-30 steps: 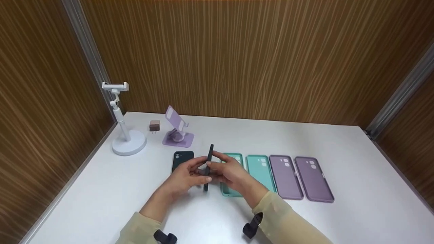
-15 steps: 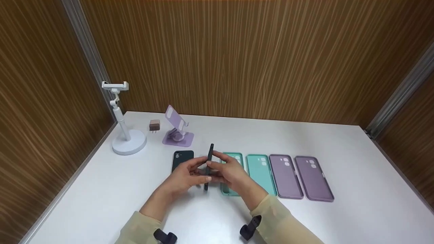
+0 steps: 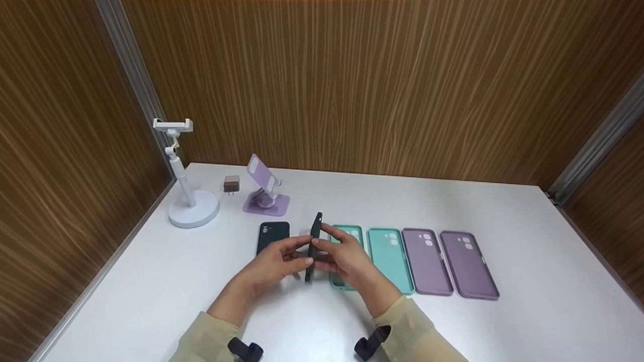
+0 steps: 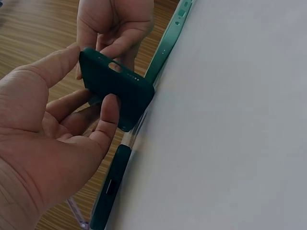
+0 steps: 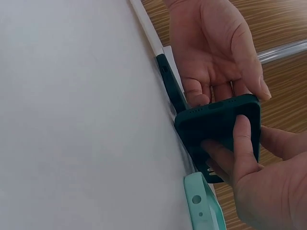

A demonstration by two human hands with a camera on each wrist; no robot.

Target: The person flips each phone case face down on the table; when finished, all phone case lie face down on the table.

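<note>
Both hands hold a dark green phone case (image 3: pixel 315 226) on edge above the table, seen nearly side-on in the head view. My left hand (image 3: pixel 271 261) grips it from the left, with fingertips and thumb on its surface. From the right, my right hand (image 3: pixel 352 259) pinches it; in the right wrist view the right thumb lies against the inside of the case (image 5: pixel 211 129). A slot and small holes show along the case's end (image 4: pixel 115 67) in the left wrist view. No phone is visible inside it. A second dark green case (image 3: pixel 274 231) lies behind the left hand.
Right of the hands lie two mint cases (image 3: pixel 390 261) and two purple cases (image 3: pixel 427 261) in a row; my right hand partly covers the nearest mint one. Farther back stand a lilac phone stand (image 3: pixel 265 186), a brown charger plug (image 3: pixel 231 184) and a white phone stand (image 3: pixel 193 208).
Both hands keep their hold on the case, almost in place. The head view has shifted slightly, so everything sits a little farther right and higher.
</note>
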